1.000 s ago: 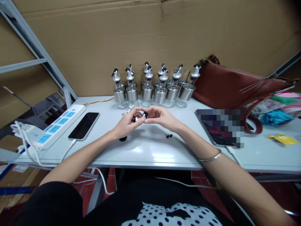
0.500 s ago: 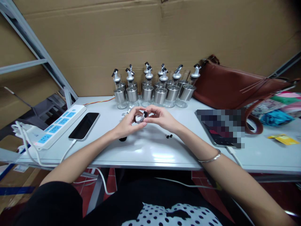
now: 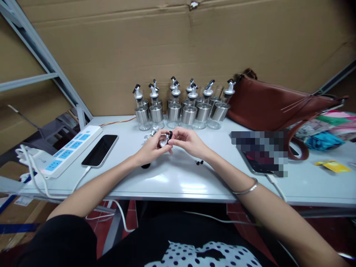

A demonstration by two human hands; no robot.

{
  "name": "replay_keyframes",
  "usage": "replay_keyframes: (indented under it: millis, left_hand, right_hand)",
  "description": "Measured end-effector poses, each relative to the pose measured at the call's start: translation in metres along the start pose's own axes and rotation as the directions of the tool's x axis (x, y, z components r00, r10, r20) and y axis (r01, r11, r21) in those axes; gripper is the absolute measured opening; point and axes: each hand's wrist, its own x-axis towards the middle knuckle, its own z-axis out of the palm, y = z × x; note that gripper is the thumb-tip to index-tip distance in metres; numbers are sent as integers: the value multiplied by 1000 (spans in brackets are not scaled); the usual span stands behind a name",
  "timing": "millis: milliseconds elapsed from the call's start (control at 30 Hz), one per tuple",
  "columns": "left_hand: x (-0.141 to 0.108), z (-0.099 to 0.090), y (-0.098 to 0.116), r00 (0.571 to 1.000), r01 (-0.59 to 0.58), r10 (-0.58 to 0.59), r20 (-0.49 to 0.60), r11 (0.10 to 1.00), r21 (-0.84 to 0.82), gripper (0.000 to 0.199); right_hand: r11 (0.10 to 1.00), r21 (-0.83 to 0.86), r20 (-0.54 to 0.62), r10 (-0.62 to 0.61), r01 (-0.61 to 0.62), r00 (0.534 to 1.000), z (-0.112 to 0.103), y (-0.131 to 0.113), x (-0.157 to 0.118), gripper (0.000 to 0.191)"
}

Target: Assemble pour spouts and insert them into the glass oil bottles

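Observation:
My left hand (image 3: pixel 150 148) is closed around a silver bottle pour spout (image 3: pixel 163 142), held just above the table. My right hand (image 3: pixel 191 144) meets it from the other side, thumb and fingertips pinching the black flip cap (image 3: pixel 170 135) at the spout's tip. Fingers hide part of the spout. Beyond my left hand lie more silver spouts (image 3: pixel 153 131), partly covered by it. A black round piece (image 3: pixel 145 165) sits below my left wrist. Two small black caps (image 3: pixel 199 162) lie on the table near my right wrist.
Several glass oil bottles with steel sleeves (image 3: pixel 174 112) stand at the back, most topped with spouts. To the left are a power strip (image 3: pixel 73 148) and a charging phone (image 3: pixel 100 150). A tablet (image 3: pixel 258 163), a brown bag (image 3: pixel 272 100) and a yellow packet (image 3: pixel 335 166) are on the right.
The black flip cap sits at a different angle, with my right fingertips shifted slightly on it. My left hand keeps hold of the spout. The camera view has tilted slightly.

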Motion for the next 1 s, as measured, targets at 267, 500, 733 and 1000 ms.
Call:
replay_keyframes:
  millis: [267, 500, 733, 1000]
  left_hand:
    - [-1, 1, 2, 998, 38, -36, 52, 999, -38, 33]
    - [-2, -2, 4, 999, -1, 1, 52, 1000, 9, 43]
    - [-2, 0, 2, 999, 5, -6, 38, 1000, 23, 57]
    - [0, -1, 0, 995, -95, 91, 46, 991, 96, 54]
  right_hand:
    - [998, 16, 61, 62, -63, 996, -1, 0, -1, 30]
    - [999, -32, 35, 28, -27, 999, 1, 0, 0, 29]
    - [1000, 14, 51, -8, 8, 999, -1, 1, 0, 29]
    - [995, 93, 51, 38, -42, 998, -2, 0, 1, 20]
